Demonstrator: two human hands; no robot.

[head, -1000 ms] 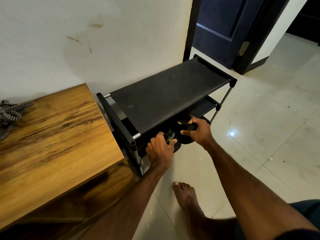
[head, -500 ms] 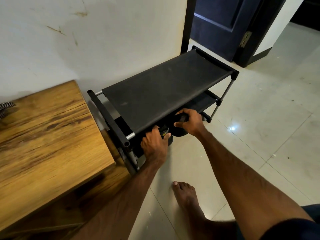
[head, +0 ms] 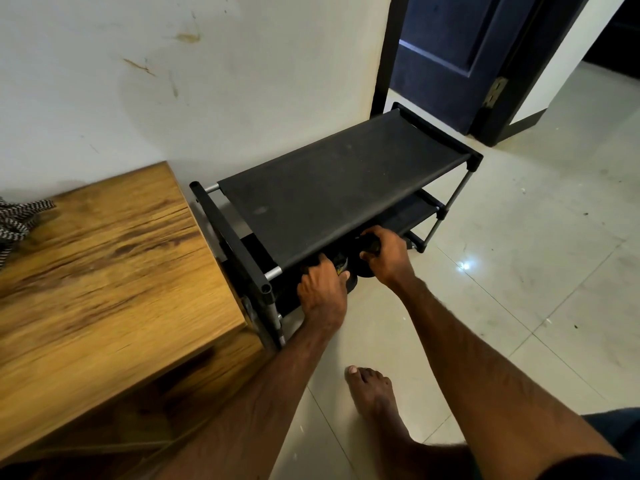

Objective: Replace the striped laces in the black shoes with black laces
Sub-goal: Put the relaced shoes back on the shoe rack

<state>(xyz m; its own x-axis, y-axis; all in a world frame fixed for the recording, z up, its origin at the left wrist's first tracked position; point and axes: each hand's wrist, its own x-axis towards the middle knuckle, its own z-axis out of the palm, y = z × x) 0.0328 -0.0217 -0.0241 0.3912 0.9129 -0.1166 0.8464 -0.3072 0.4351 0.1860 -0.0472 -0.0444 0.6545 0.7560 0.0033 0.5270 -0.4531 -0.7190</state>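
Black shoes (head: 364, 271) are seen side by side on a lower shelf of the shoe rack (head: 329, 188), mostly hidden under its top fabric shelf, with only their near ends showing at the front edge. One shoe is gripped by the left hand (head: 322, 292), whose fingers are curled over its near end beside a yellow patch inside the shoe. The other shoe is gripped by the right hand (head: 384, 258), its fingers bent round the shoe's rim and its thumb pressed on the near side. Both shoes lie just ahead of the knuckles, touching each other or nearly so (the gap cannot be made out in the shadow). Whether laces are threaded in them cannot be told.

Striped laces (head: 15, 221) are bunched at the far left edge of the wooden table (head: 104, 271), well apart from the hands. The table stands just beside the rack, against the white wall (head: 173, 81). A bare foot (head: 372, 389) is planted on the tiled floor (head: 519, 306) below the hands. A dark blue door (head: 443, 46) is seen beyond the rack.
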